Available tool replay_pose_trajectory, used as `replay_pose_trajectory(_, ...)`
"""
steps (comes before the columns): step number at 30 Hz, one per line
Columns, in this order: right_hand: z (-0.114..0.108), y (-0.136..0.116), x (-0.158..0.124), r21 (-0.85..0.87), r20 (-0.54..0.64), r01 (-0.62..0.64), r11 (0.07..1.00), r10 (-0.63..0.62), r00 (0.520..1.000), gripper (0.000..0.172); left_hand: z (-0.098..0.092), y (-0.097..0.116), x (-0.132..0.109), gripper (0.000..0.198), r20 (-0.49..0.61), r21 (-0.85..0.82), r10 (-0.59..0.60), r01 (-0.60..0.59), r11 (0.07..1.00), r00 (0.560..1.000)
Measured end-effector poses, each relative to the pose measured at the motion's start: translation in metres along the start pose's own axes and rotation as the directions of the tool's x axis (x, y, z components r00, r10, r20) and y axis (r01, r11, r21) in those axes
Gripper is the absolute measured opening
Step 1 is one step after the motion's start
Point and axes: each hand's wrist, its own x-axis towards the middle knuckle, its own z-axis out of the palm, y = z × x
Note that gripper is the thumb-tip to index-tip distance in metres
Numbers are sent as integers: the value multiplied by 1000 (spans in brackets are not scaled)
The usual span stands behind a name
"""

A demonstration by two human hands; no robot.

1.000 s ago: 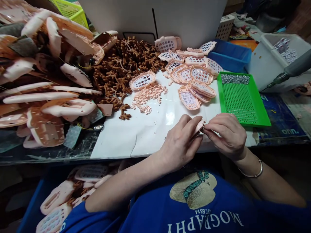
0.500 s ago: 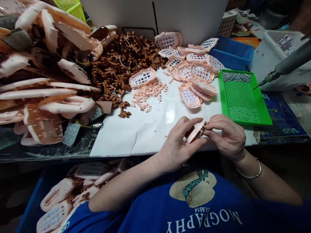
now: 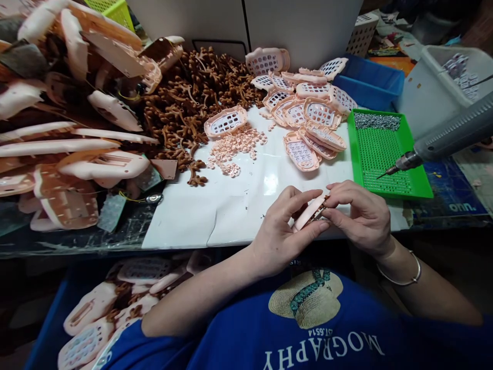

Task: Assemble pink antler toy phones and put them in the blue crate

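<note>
My left hand [image 3: 285, 226] grips a pink plastic shell [image 3: 309, 213] on its edge, thumb below and fingers above, over the front of the white work surface. A small dark brown piece shows at the shell's upper right end. There the fingertips of my right hand [image 3: 356, 218] are pinched together against the shell. Whatever sits between those fingertips is mostly hidden. Just beyond my right hand is a green tray [image 3: 422, 180] with small metal screws [image 3: 377, 122] at its far end. A grey power screwdriver [image 3: 435, 144] hangs over the tray, bit pointing left.
Pink shells with keypad holes [image 3: 321, 113] are stacked behind my hands, near a blue bin [image 3: 370, 79]. Small pink pieces [image 3: 234, 146] and brown branching parts [image 3: 181, 103] lie left of them. Larger pink housings [image 3: 103, 164] crowd the left. More shells [image 3: 90, 308] fill a low bin.
The hanging screwdriver has swung left and lower over the green tray. Both hands stay nearly in place, with the shell turned slightly in them.
</note>
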Motion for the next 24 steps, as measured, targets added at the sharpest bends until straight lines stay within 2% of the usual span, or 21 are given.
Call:
replay_pose_trajectory(6,-1,-5,5,-40,35,-28,999,30,999,11,2,-5,-1,42,-16,95,135,-133,987,991)
replay_pose_trajectory(9,2,-4,3,-65,-14,13,998,-13,1000,14,4,-5,-1,41,-22,105,176,-173,979,984)
replay_pose_trajectory(12,6,-2,-1,-117,-105,68,991,-81,991,20,5,-3,0,37,-28,103,139,-135,985,990)
replay_pose_trajectory(14,6,-2,-2,-165,-119,98,981,-118,986,22,6,-1,0,36,-35,95,107,-103,990,994)
replay_pose_trajectory(22,6,-1,-4,-299,-22,211,931,-228,973,24,6,-4,0,35,-38,81,94,-90,993,995)
replay_pose_trajectory(24,6,-1,-5,-254,-19,177,951,-188,982,21,4,-3,1,32,-30,60,39,-37,998,999)
